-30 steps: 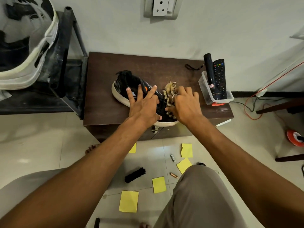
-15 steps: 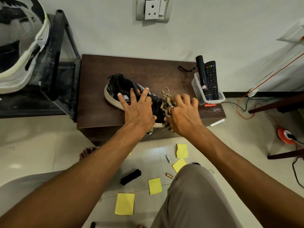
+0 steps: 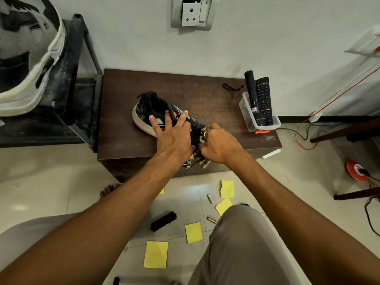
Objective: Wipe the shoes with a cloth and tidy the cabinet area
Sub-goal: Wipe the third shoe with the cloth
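Pressing down on a black sneaker [image 3: 150,105], the left hand [image 3: 174,138] has its fingers straight and spread apart across the shoe's upper. The sneaker lies on top of the dark wooden cabinet [image 3: 123,120], near its front edge, with the heel toward the cabinet's back left. The right hand [image 3: 221,145] is curled tight round a checked cloth [image 3: 204,163] held against the sneaker's toe; the cloth's end hangs over the cabinet's front edge. At the cabinet's right end a clear plastic bin [image 3: 245,118] holds a remote control [image 3: 263,97] and a black torch [image 3: 252,93]. On the floor in front of the cabinet lie yellow sticky notes [image 3: 155,254], a black brush [image 3: 163,221] and two batteries [image 3: 210,198].
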A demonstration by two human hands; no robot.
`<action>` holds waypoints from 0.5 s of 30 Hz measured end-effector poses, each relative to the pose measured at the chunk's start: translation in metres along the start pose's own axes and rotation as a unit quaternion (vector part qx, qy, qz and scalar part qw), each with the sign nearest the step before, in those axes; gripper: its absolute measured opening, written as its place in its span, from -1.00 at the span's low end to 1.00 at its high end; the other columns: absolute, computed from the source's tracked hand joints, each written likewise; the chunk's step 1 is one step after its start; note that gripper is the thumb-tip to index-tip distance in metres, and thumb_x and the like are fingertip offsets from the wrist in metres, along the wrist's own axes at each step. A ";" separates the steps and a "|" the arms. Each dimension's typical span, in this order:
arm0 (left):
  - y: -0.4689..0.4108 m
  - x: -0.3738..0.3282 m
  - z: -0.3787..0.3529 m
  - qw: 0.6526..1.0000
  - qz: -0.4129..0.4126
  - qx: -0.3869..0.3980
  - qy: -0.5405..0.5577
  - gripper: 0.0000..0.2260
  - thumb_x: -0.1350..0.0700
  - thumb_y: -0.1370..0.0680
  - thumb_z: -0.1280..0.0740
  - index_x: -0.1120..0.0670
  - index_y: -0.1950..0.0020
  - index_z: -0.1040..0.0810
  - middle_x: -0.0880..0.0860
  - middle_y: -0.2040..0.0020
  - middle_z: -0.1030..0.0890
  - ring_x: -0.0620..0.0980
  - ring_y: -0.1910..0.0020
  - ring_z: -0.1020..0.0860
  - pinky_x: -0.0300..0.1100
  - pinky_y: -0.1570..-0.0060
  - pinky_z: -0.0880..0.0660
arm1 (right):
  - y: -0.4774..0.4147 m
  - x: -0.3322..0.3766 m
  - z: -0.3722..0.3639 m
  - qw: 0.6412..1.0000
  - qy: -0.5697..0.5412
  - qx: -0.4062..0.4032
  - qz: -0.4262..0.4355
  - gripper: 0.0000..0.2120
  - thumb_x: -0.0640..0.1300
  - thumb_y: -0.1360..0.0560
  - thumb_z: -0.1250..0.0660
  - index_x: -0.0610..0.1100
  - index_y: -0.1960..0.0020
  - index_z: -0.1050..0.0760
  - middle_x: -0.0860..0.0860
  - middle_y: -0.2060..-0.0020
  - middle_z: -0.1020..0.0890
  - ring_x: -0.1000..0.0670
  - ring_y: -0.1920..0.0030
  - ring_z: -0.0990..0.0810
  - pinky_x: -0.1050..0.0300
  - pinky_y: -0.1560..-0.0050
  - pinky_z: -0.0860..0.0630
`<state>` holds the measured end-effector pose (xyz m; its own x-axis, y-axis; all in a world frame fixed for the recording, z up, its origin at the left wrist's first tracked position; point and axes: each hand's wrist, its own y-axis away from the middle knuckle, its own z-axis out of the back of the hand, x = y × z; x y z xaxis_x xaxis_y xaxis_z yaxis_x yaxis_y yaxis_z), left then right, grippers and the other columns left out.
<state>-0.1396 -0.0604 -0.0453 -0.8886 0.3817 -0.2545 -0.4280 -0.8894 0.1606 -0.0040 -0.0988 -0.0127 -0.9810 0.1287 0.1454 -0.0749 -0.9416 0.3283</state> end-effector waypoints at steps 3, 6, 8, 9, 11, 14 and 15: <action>0.000 -0.002 0.002 1.000 0.000 -0.005 -0.010 -0.55 -0.01 -0.49 -0.50 -0.08 -0.34 -0.47 -0.10 -0.65 -0.03 0.26 -0.63 0.07 0.54 -0.41 0.19 | -0.003 0.000 0.019 0.993 -0.062 0.103 -0.013 -0.79 -0.04 -0.55 -0.32 -0.18 0.11 -0.57 -0.05 0.25 -0.57 -0.09 0.19 -0.58 0.12 0.27 -0.44; -0.001 0.001 0.004 1.000 -0.006 0.007 0.010 -0.52 -0.12 -0.47 -0.51 -0.07 -0.34 -0.49 -0.11 -0.65 -0.03 0.25 -0.63 0.08 0.52 -0.42 0.21 | -0.001 -0.006 0.038 0.980 -0.121 0.157 -0.031 -0.77 -0.03 -0.56 -0.34 -0.13 0.21 -0.54 -0.03 0.34 -0.57 0.00 0.31 -0.51 0.11 0.31 -0.41; -0.002 0.004 0.006 1.000 -0.009 0.016 0.022 -0.49 -0.16 -0.46 -0.51 -0.05 -0.34 -0.49 -0.11 -0.65 -0.03 0.25 -0.63 0.08 0.51 -0.43 0.21 | -0.003 -0.013 0.042 0.986 -0.145 0.075 -0.024 -0.75 -0.02 -0.54 -0.36 -0.16 0.22 -0.56 -0.04 0.28 -0.60 -0.03 0.27 -0.54 0.06 0.25 -0.49; -0.002 0.004 0.006 1.000 -0.010 0.018 0.023 -0.48 -0.17 -0.46 -0.51 -0.05 -0.35 -0.49 -0.10 -0.65 -0.03 0.25 -0.63 0.08 0.51 -0.42 0.21 | -0.004 -0.017 0.038 0.992 -0.125 -0.006 -0.017 -0.75 -0.02 -0.53 -0.37 -0.19 0.17 -0.58 -0.05 0.17 -0.61 -0.06 0.18 -0.57 0.02 0.15 -0.54; -0.001 0.004 0.006 1.000 -0.008 0.017 0.024 -0.47 -0.18 -0.46 -0.50 -0.05 -0.35 -0.50 -0.10 -0.65 -0.03 0.25 -0.63 0.08 0.51 -0.42 0.20 | -0.005 -0.021 0.024 0.994 -0.033 -0.103 0.008 -0.74 -0.02 -0.54 -0.36 -0.22 -0.02 -0.63 -0.07 -0.10 -0.52 -0.08 -0.07 -0.51 -0.02 -0.08 -0.53; 0.001 0.001 0.005 1.000 -0.009 0.006 0.013 -0.48 -0.18 -0.46 -0.50 -0.05 -0.35 -0.50 -0.10 -0.65 -0.04 0.25 -0.63 0.08 0.51 -0.43 0.20 | 0.000 -0.023 0.005 0.998 0.011 -0.057 0.019 -0.64 -0.06 -0.59 -0.31 -0.19 -0.32 -0.58 -0.07 -0.30 -0.42 -0.13 -0.26 -0.41 -0.10 -0.25 -0.49; 0.001 0.000 0.004 1.000 -0.007 0.002 0.009 -0.48 -0.18 -0.46 -0.50 -0.05 -0.35 -0.50 -0.10 -0.65 -0.04 0.25 -0.63 0.08 0.51 -0.43 0.20 | 0.002 -0.023 0.004 0.998 0.014 -0.055 0.016 -0.63 -0.07 -0.59 -0.30 -0.20 -0.33 -0.56 -0.07 -0.30 -0.42 -0.14 -0.27 -0.41 -0.10 -0.24 -0.49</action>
<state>-0.1412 -0.0604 -0.0414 -0.8794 0.3888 -0.2747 -0.4407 -0.8831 0.1608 0.0187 -0.1026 -0.0119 -0.9876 0.0903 0.1286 -0.0606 -0.9739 0.2188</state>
